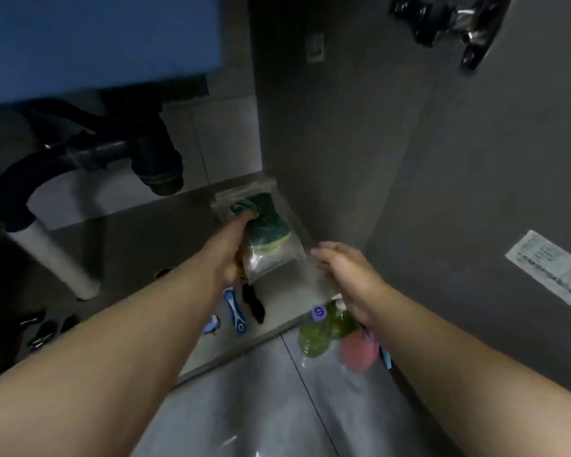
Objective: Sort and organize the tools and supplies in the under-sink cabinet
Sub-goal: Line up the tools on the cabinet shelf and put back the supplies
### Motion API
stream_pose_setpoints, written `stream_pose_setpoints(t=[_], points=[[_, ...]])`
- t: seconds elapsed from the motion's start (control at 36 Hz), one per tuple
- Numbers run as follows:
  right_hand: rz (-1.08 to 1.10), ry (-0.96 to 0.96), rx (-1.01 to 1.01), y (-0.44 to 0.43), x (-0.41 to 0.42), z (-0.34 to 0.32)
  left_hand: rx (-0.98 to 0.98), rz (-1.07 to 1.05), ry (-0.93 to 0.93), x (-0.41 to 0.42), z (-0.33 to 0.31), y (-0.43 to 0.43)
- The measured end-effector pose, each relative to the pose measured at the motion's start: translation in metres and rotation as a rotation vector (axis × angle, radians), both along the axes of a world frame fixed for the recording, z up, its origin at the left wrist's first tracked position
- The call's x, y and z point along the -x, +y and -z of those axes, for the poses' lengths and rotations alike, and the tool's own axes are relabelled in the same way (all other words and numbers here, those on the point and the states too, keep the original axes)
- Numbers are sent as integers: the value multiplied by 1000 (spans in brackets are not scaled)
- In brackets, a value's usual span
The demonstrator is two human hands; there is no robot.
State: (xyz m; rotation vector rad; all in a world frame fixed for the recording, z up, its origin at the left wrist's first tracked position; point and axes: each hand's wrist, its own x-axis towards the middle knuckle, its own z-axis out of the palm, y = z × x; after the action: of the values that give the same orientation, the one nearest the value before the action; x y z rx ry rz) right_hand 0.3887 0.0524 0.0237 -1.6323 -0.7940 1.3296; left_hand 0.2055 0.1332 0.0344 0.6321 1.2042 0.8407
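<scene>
Sticker [319,312] on bottle [312,341] reads 9 or 6; left grip [229,255] clutches sponge bag [269,245], right grip [345,268] spread.

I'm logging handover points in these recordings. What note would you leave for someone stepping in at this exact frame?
Left hand: grips a clear bag of green scouring pads near the cabinet's back right corner. Whether the bag rests on the cabinet floor cannot be told.
Right hand: open, holding nothing, just right of the bag.
A blue-and-white handled tool and a black-handled tool lie side by side near the front edge.
Left to do: settle the bag. The green bottles and a pink item on the tiles outside probably need putting away.
</scene>
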Motion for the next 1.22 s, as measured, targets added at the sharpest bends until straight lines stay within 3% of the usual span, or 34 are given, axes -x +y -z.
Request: stream_pose_setpoints(t=[0.25, 0.56, 0.94, 1.22], points=[[113, 225, 154, 51, -9, 52, 29, -5, 114, -30, 57, 84], [90, 332, 197, 87, -2, 106, 41, -4, 147, -89, 113, 115], [111, 321, 112, 121, 5, 124, -7, -25, 225, -87, 131, 122], [80, 205, 111, 123, 1, 123, -76, -26, 264, -88, 133, 137]])
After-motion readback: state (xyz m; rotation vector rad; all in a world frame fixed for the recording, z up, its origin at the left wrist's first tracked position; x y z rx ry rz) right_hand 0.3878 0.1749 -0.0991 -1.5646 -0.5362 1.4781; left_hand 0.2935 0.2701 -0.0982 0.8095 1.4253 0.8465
